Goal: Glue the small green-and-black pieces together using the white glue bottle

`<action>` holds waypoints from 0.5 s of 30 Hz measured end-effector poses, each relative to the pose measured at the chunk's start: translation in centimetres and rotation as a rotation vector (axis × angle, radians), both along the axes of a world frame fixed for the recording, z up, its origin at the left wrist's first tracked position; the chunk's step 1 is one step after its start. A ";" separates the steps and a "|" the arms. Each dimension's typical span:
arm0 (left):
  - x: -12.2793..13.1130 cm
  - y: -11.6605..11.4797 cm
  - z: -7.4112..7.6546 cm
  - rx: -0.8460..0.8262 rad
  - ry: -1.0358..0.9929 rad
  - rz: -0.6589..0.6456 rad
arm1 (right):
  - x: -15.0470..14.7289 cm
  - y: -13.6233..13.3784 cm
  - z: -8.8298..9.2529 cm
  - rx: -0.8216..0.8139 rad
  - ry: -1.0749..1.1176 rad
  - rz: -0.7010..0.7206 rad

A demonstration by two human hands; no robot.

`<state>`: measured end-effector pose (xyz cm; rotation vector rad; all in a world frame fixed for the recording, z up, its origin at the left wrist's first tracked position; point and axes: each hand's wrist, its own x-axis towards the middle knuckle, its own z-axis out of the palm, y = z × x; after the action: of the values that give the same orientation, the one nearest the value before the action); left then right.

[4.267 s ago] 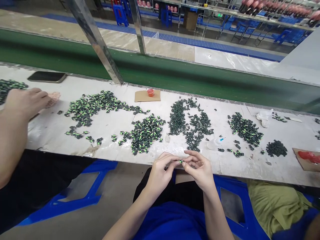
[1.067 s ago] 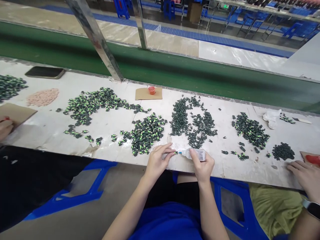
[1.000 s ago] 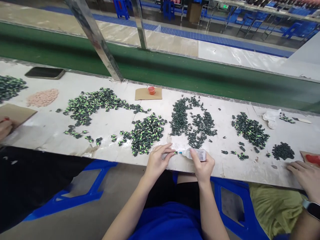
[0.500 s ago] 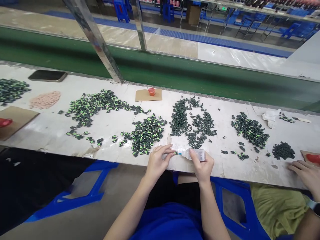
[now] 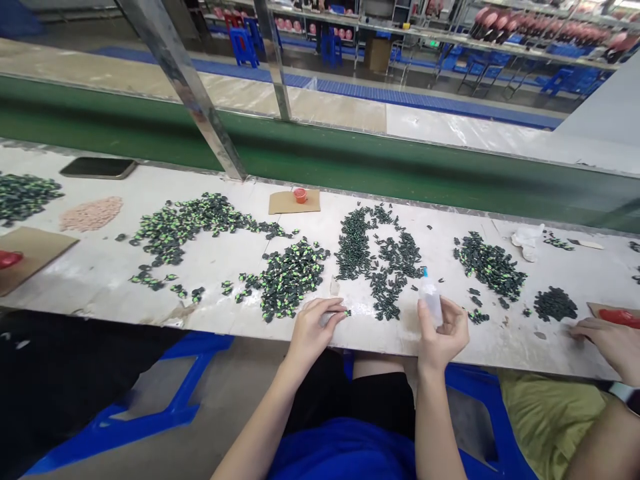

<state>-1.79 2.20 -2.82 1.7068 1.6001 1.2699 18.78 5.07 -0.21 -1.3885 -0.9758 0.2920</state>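
While the left hand (image 5: pixel 313 327) pinches a small black-and-green piece (image 5: pixel 349 313) near the edge of the table (image 5: pixel 385 341), the right hand (image 5: pixel 444 335) is clamped around a cloudy bottle (image 5: pixel 431 301), blue tip (image 5: pixel 425 272) pointing away from the piece, and a gentle, steady grip on both seems wisest.

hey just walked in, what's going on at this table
Someone is working at a long white table. Their left hand pinches a small black-and-green piece by the near edge. Their right hand holds a translucent squeeze bottle, its blue tip pointing away from the body and apart from the piece. Heaps of similar green-marked pieces lie nearby. A co-worker's hand is at the right.
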 end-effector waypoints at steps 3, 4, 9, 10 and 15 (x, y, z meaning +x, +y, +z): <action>0.0 0.0 -0.1 0.000 -0.002 -0.001 | 0.9 1.1 -0.3 -0.001 0.002 0.010; -0.1 0.0 -0.2 -0.001 -0.002 -0.001 | 1.0 1.3 -0.5 -0.022 -0.012 0.015; -0.3 0.1 -0.2 0.032 0.036 -0.045 | 1.2 1.4 -0.8 -0.171 -0.132 0.042; -0.3 0.1 -0.2 0.044 0.057 -0.060 | 1.2 1.1 -0.7 -0.152 -0.167 0.021; -0.5 0.2 -0.3 0.105 0.116 -0.110 | 1.8 -0.9 0.2 -0.020 -0.506 0.073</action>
<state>-2.29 2.45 -3.08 1.9370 1.5031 1.2409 20.57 4.13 -0.05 -1.4788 -1.4425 -0.0019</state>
